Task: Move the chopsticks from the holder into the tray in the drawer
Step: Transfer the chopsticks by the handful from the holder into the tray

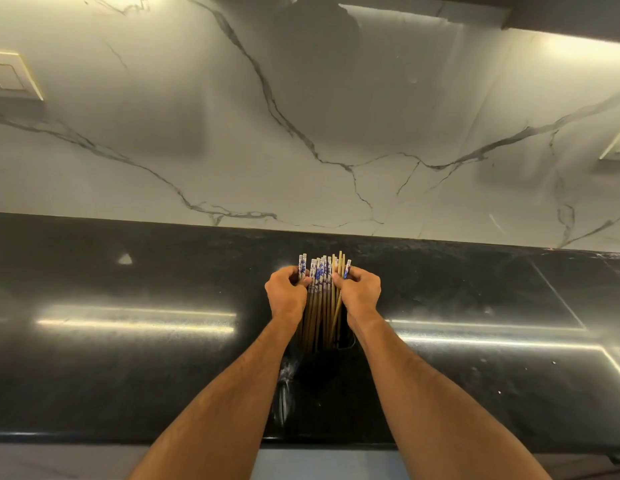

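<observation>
A bundle of several wooden chopsticks (321,299) with blue-and-white patterned tops stands upright in a dark holder (322,365) on the black countertop (128,358). My left hand (287,292) grips the bundle from its left side, fingers curled around the patterned ends. My right hand (358,292) grips it from the right side in the same way. The chopsticks' lower ends are still inside the holder, which is mostly hidden between my forearms. No drawer or tray is in view.
A white marble-veined backsplash (301,116) rises behind the counter. Wall socket plates sit at the far left (10,76) and far right (617,143). The counter's front edge (93,439) runs along the bottom, with bright light reflections on the glossy surface.
</observation>
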`<action>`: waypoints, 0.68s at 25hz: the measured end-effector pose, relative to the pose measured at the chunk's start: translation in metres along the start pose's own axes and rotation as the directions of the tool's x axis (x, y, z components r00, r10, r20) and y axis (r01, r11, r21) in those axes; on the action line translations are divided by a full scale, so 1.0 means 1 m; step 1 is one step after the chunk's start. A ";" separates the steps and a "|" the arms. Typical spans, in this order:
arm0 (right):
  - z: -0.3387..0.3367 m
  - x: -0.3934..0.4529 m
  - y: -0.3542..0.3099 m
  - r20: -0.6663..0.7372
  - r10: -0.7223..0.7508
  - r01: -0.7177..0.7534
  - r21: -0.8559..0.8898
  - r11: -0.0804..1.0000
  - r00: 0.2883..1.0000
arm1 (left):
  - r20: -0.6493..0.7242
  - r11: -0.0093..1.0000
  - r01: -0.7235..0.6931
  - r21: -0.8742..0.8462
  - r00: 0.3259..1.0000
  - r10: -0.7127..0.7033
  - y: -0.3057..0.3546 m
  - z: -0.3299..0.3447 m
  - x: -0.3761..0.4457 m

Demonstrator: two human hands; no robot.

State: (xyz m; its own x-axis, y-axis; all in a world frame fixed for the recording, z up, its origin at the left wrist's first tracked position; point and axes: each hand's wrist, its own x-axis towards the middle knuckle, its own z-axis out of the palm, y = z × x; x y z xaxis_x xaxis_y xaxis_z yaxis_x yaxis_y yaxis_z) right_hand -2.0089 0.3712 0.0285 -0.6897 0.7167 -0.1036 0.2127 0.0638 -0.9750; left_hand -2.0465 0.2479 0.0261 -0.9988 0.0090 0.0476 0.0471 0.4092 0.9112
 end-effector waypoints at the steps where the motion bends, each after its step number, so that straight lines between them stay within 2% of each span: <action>1: 0.000 -0.002 -0.002 -0.006 0.009 -0.009 0.019 1.000 1.000 | 0.000 1.000 0.006 -0.007 1.000 -0.006 0.001 -0.001 -0.001; 4: -0.002 -0.006 -0.008 -0.014 -0.011 0.011 -0.001 1.000 1.000 | 0.002 0.999 0.030 -0.024 1.000 -0.030 0.004 -0.002 -0.005; 7: -0.004 -0.012 -0.011 -0.007 -0.091 0.089 -0.132 0.987 0.996 | -0.012 0.998 0.049 -0.034 0.999 -0.049 0.007 -0.004 -0.010; 11: -0.009 -0.021 -0.018 -0.008 -0.174 0.168 -0.213 0.962 0.985 | -0.039 0.998 0.005 -0.065 0.999 -0.008 0.011 -0.008 -0.017; 17: -0.020 -0.038 -0.047 -0.005 -0.325 0.321 -0.144 0.936 0.946 | -0.022 0.983 -0.062 -0.171 0.998 0.059 0.042 -0.018 -0.026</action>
State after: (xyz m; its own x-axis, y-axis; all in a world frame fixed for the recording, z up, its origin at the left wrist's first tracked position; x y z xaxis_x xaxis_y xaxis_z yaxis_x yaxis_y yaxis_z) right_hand -1.9790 0.3549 0.0825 -0.7181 0.6602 0.2203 0.0773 0.3902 -0.9175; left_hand -2.0187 0.2485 0.0703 -0.9938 0.0131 0.1107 0.1105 0.2457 0.9630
